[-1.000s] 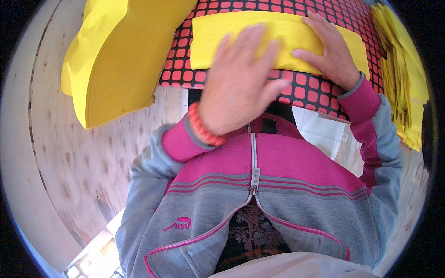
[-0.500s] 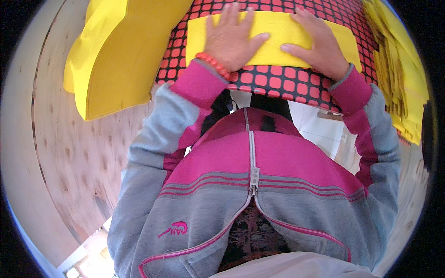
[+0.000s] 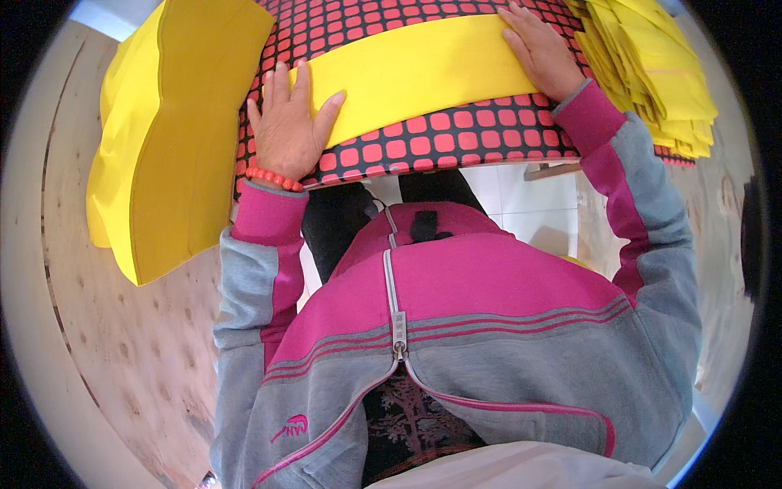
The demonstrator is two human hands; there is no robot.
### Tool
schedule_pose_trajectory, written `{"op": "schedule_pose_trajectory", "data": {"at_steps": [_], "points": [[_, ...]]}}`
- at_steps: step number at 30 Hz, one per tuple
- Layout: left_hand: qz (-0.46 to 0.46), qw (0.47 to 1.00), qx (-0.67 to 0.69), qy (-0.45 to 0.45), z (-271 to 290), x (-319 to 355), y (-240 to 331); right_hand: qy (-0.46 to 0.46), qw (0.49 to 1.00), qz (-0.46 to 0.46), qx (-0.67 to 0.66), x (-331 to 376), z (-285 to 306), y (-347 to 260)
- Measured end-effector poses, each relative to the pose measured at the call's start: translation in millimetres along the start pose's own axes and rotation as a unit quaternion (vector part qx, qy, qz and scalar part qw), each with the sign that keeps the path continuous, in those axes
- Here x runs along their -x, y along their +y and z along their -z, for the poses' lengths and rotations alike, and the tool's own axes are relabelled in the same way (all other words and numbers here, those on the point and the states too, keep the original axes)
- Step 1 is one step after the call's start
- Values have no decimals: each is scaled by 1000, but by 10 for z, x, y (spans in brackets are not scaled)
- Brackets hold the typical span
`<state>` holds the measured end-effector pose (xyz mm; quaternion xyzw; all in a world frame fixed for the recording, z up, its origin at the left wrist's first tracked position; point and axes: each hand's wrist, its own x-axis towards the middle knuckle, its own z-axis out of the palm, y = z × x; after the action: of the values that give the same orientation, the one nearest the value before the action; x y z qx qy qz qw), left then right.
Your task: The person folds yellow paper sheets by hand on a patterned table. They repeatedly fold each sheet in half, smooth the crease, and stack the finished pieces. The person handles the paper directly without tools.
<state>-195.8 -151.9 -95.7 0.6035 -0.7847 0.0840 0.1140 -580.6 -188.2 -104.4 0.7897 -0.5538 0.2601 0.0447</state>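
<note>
Between the two hands lies a yellow strip, a long folded band of yellow material stretched flat across a board patterned with pink squares on black. At the strip's near-left end the left hand rests palm down, fingers spread and slightly fanned, its thumb laid along the strip's lower edge and its fingertips partly on the patterned surface just beside the strip; it pinches nothing. A bracelet of orange-red beads circles that wrist, just above a pink cuff. At the strip's far-right end the right hand also lies flat, fingers together and extended, pressing down on the yellow material. Left of the left hand, a stack of large yellow sheets overhangs the board's edge and lies over the wooden tabletop. Right of the right hand, close to its wrist, sits a pile of narrower folded yellow pieces, fanned at their edges. Below both hands, the person's grey and pink zip jacket fills the lower view.
</note>
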Motion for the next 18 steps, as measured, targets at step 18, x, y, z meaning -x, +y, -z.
{"op": "schedule_pose_trajectory", "data": {"at_steps": [18], "points": [[18,999,-26,-25,23,25,63,-49,991,124,0,-395,-559,-1515]]}}
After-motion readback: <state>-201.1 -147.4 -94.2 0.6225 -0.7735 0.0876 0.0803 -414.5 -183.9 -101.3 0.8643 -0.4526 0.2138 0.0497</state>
